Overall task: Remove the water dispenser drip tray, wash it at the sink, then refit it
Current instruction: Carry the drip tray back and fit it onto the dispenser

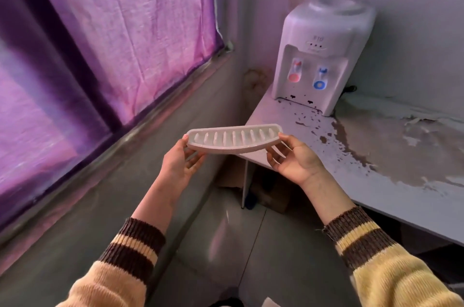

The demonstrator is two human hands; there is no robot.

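Grey floor tiles lie below my striped sleeves. My left hand and right hand each clamp one end of the slotted drip tray, held level in the air. Beyond, well apart, the water dispenser stands on a peeling table beside the purple curtain.

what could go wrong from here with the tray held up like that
1. The white slotted plastic drip tray is pinched only at its ends by the left hand and right hand over bare floor; a slip could drop it.
2. Its far edge sits higher, so any leftover water might spill toward the striped yellow sleeves.
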